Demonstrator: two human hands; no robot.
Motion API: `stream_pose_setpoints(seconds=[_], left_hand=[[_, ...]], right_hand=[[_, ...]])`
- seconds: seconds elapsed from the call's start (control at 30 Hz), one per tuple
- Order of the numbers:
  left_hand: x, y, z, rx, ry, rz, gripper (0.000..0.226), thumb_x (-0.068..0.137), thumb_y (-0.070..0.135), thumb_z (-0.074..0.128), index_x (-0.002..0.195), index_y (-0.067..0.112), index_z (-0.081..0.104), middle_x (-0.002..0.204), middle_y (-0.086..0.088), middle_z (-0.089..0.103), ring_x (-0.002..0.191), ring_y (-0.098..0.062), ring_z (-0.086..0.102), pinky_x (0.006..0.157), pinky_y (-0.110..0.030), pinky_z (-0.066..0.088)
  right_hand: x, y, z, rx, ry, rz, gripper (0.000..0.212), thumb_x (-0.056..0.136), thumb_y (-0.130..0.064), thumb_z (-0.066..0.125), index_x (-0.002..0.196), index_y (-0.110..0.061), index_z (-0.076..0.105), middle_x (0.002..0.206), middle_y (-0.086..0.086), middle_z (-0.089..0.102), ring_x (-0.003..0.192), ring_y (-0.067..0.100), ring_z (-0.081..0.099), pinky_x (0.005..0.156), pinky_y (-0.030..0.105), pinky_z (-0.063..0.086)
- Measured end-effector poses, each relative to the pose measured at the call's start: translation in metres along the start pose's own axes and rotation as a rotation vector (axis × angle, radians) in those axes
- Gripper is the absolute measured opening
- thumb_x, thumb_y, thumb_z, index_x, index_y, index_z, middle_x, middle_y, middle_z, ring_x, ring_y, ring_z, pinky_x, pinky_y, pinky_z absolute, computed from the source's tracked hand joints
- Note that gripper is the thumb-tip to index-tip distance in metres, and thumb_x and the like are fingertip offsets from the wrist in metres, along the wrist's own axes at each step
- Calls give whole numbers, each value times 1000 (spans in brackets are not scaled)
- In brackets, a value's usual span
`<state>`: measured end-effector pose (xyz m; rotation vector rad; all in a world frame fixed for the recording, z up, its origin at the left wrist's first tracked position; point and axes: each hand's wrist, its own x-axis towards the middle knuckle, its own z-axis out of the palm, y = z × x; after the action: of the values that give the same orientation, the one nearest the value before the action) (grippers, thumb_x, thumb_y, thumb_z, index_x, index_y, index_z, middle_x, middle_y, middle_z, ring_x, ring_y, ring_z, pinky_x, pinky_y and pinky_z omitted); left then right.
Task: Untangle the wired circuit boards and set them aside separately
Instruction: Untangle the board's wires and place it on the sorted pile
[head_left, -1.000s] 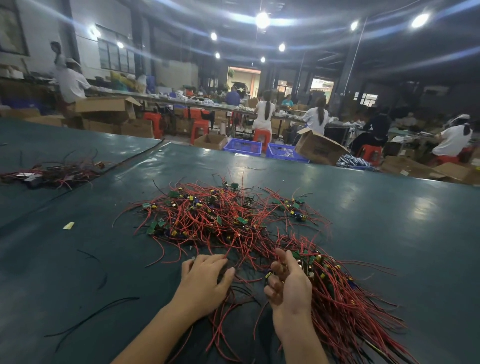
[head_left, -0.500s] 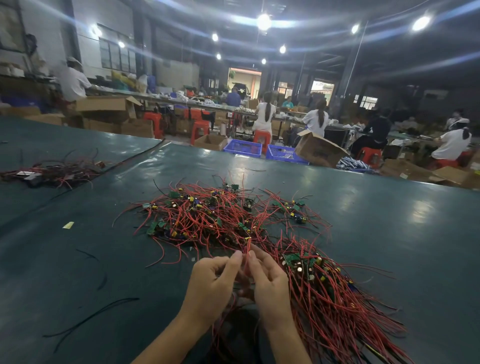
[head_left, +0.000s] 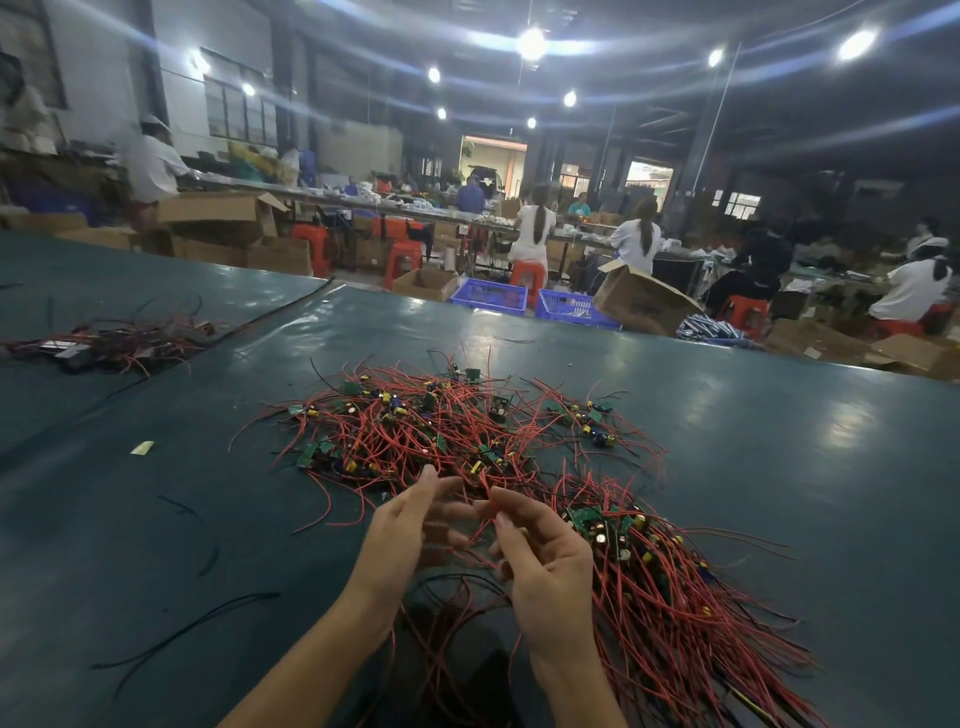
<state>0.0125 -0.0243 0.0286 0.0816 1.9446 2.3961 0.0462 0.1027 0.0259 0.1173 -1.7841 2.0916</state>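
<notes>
The right hand (head_left: 545, 561) is pinching a red wire (head_left: 485, 480) out of the pile of boards (head_left: 426, 431) at twelve o'clock; the hold of the blurred left hand (head_left: 405, 530) I cannot tell; probably a slow pull is coming next.

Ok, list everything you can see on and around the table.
tangled pile of wired circuit boards: one, red wires, green boards, table centre
straighter bundle: one, red, right of the hands
smaller tangle: one, red and black, far left
loose wires: several, black, near left
scrap: one, yellowish, left
table: one, dark teal, underneath
crates: two, blue, beyond the table
left hand: one, fingers blurred, beside the pile
right hand: one, pinches a red wire
</notes>
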Motion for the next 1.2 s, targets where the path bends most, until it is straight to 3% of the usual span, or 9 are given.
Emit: stream_pose_setpoints(seconds=[0.13, 0.3, 0.5, 0.67, 0.8, 1.0, 1.13, 1.2], left_hand=[[-4, 10, -2, -199, -22, 62, 47, 82, 46, 52, 108, 11, 69, 93, -12, 74, 71, -16, 67, 58, -24, 52], [-7, 17, -1, -410, -18, 91, 35, 75, 32, 65, 103, 11, 64, 94, -14, 72, 74, -17, 70, 57, -24, 56], [-8, 22, 0, -650, -71, -78, 27, 75, 27, 67, 97, 12, 63, 80, -5, 71, 62, -11, 67, 56, -20, 56], [-11, 23, -1, -587, -141, -28, 29, 73, 28, 66, 96, 11, 71, 80, -4, 70, 65, -13, 67, 59, -23, 56], [-10, 23, -2, -482, -107, 66, 26, 76, 28, 62, 92, 12, 75, 81, -12, 71, 64, -17, 65, 57, -23, 54], [-8, 18, -1, -362, 52, 125, 26, 77, 29, 63, 92, 11, 76, 88, -16, 72, 65, -16, 65, 57, -21, 53], [-8, 18, -3, -345, 24, 142, 24, 74, 29, 65, 89, 15, 77, 82, -12, 70, 64, -17, 65, 56, -22, 53], [-9, 17, -3, -309, -38, 141, 22, 76, 28, 65, 89, 15, 78, 79, -9, 71, 65, -16, 67, 58, -22, 54]], right_hand=[[-2, -4, 0, 34, -60, -47, 37, 89, 12, 58, 80, -17, 79, 78, 6, 76, 61, 3, 65, 58, 13, 48], [-3, -4, -1, 34, -68, -89, 38, 86, 14, 62, 77, -18, 80, 74, 10, 75, 67, 11, 71, 61, 15, 51], [-3, -4, -1, 56, -8, -82, 17, 75, -11, 64, 75, -19, 79, 59, 5, 66, 57, 9, 62, 57, 16, 48], [-2, -2, -3, 71, 67, -74, 15, 76, -15, 63, 75, -19, 77, 56, 1, 60, 53, 6, 53, 54, 15, 43], [1, -1, -3, 9, 180, -60, 19, 85, -9, 73, 75, -24, 78, 61, -1, 65, 56, 4, 56, 54, 14, 45], [3, 6, -3, -243, 377, -151, 8, 84, -18, 76, 87, -25, 73, 85, -4, 70, 89, 16, 64, 78, 27, 51], [-3, -2, 4, -131, 209, -99, 20, 88, -23, 69, 69, -20, 75, 60, 3, 62, 54, 10, 52, 50, 19, 43], [-6, -6, 8, -94, 62, -33, 25, 87, -35, 63, 74, -20, 78, 59, 9, 60, 53, 12, 49, 48, 20, 38]])
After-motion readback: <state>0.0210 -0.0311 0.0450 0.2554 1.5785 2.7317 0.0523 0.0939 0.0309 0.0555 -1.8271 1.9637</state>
